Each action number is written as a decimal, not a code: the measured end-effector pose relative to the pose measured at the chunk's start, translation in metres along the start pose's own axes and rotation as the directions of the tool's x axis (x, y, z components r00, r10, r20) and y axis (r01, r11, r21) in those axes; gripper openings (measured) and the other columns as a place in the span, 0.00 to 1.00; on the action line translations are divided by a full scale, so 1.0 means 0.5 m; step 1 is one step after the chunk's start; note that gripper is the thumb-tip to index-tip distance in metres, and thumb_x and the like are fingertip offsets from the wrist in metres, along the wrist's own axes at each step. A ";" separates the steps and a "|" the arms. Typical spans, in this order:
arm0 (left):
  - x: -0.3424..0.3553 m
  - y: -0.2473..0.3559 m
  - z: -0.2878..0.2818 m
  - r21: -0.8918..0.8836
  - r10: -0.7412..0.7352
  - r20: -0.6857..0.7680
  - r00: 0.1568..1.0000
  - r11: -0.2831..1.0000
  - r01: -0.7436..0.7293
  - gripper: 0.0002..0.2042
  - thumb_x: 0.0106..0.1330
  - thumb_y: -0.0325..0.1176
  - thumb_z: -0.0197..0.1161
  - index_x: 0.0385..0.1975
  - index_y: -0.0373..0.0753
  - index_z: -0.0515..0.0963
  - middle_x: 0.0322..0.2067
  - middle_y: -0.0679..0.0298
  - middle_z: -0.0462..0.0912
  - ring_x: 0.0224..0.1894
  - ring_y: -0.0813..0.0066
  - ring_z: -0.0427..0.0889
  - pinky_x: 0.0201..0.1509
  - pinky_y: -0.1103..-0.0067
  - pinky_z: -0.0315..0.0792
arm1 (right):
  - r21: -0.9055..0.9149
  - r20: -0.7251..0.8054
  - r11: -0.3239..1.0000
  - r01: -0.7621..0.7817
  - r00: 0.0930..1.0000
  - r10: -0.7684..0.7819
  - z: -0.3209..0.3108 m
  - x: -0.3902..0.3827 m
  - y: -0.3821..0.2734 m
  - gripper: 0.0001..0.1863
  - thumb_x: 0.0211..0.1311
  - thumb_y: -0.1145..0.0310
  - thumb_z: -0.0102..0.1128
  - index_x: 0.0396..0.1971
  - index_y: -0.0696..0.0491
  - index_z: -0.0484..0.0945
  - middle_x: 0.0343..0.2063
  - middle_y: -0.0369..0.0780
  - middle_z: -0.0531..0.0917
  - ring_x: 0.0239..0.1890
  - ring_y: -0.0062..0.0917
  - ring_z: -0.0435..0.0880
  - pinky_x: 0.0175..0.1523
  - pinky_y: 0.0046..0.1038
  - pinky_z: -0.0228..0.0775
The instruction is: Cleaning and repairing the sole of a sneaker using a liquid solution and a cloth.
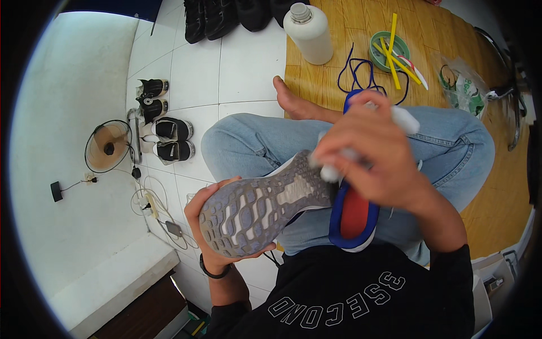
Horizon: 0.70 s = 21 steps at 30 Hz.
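Note:
My left hand (209,206) grips a running shoe (265,206) with its grey and white sole turned up. The fingers wrap around the wide forefoot end. Over the narrower end of that sole is my right hand (367,150), closed on a white cloth-like thing (405,120) that motion smears; its exact kind cannot be told. A blue shoe with a red insole (355,214) lies on my lap beneath the right hand, which hides its middle. Dark blue laces (354,73) trail beyond it.
A white bottle (309,34) and a green bowl (389,52) with yellow sticks stand ahead on the wood-patterned mat (333,79). A plastic bag (466,87) lies at right. Several shoes (172,138), a fan (109,147) and cables (152,206) are along the left.

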<state>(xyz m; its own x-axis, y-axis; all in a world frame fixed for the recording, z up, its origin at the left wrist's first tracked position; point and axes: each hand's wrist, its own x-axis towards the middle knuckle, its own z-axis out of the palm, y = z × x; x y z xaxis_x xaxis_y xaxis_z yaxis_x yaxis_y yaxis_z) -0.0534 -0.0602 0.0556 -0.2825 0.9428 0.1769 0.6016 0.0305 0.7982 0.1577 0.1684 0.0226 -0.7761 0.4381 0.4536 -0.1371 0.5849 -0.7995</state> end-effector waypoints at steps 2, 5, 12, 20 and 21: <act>-0.011 -0.022 -0.011 -0.044 0.018 0.003 1.000 0.999 -0.018 0.60 0.32 0.48 0.92 0.65 0.37 0.56 0.57 0.40 0.77 0.58 0.52 0.81 0.64 0.63 0.76 | -0.107 -0.202 0.981 -0.164 0.969 0.140 -0.022 -0.005 0.014 0.05 0.55 0.73 0.70 0.32 0.50 0.83 0.28 0.33 0.84 0.34 0.27 0.79 0.61 0.36 0.59; -0.044 -0.066 -0.026 0.016 0.080 -0.021 0.997 0.997 -0.080 0.61 0.31 0.52 0.91 0.64 0.38 0.56 0.55 0.41 0.79 0.57 0.52 0.82 0.63 0.63 0.77 | -0.119 -0.182 0.969 -0.215 0.965 0.191 -0.009 -0.017 0.027 0.05 0.56 0.73 0.70 0.32 0.50 0.84 0.29 0.34 0.84 0.35 0.28 0.79 0.60 0.35 0.59; -0.072 -0.088 -0.012 -0.098 0.071 -0.111 0.991 0.992 -0.082 0.60 0.31 0.54 0.91 0.63 0.41 0.57 0.52 0.42 0.80 0.54 0.51 0.83 0.61 0.60 0.79 | -0.071 -0.045 0.992 -0.109 0.993 0.106 0.082 -0.028 -0.004 0.07 0.54 0.72 0.73 0.33 0.51 0.84 0.30 0.35 0.83 0.37 0.31 0.79 0.58 0.37 0.65; -0.068 -0.057 0.007 -0.127 0.016 -0.148 0.989 0.991 -0.035 0.59 0.32 0.52 0.92 0.63 0.42 0.57 0.52 0.43 0.80 0.55 0.52 0.84 0.60 0.62 0.80 | -0.169 0.060 0.983 0.075 0.996 -0.066 0.153 -0.005 -0.033 0.11 0.44 0.73 0.70 0.30 0.53 0.81 0.28 0.35 0.80 0.34 0.29 0.77 0.54 0.35 0.68; -0.069 -0.056 0.010 -0.130 0.014 -0.151 0.988 0.991 -0.033 0.59 0.32 0.52 0.92 0.63 0.42 0.57 0.52 0.43 0.80 0.55 0.52 0.84 0.60 0.62 0.80 | -0.170 0.065 0.982 0.076 0.996 -0.066 0.153 -0.003 -0.035 0.11 0.44 0.73 0.70 0.30 0.53 0.81 0.28 0.35 0.80 0.34 0.29 0.77 0.54 0.35 0.68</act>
<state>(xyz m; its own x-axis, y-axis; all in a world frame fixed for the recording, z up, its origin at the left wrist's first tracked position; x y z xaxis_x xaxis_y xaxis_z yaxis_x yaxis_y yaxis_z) -0.0568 -0.0918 0.0245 -0.3840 0.8821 0.2728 0.5087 -0.0444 0.8598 0.1141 0.1051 0.0056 -0.8035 0.3537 0.4789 -0.0890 0.7240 -0.6840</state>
